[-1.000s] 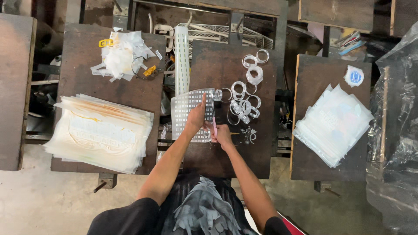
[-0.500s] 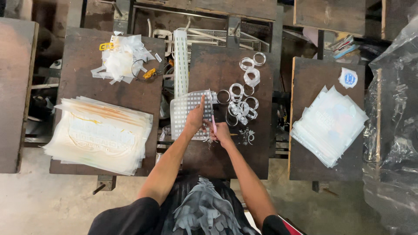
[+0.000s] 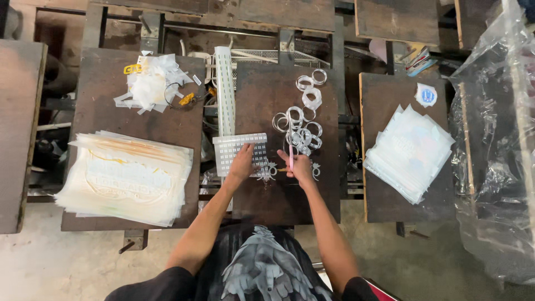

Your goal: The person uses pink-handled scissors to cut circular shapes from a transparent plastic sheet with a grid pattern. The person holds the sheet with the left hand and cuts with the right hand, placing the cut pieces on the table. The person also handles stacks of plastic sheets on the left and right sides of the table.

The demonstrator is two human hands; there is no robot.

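My left hand (image 3: 243, 161) lies flat on a white perforated sheet (image 3: 233, 148) at the near left of a dark wooden board (image 3: 290, 189). Just to its right, my right hand (image 3: 298, 165) grips a thin pink tool (image 3: 290, 155) that points away from me. A pile of clear cut-out rings and film scraps (image 3: 301, 131) lies just beyond that hand. A long narrow perforated strip (image 3: 225, 89) runs away from the sheet toward the far side.
A thick stack of printed translucent sheets (image 3: 122, 178) lies on the left board, with white scraps (image 3: 150, 86) behind it. A smaller stack of clear sheets (image 3: 409, 150) is on the right board. Crumpled clear plastic (image 3: 496, 145) hangs at the far right.
My right hand has shifted right, off the perforated sheet, with the pink tool in it. My left hand stays on the sheet.
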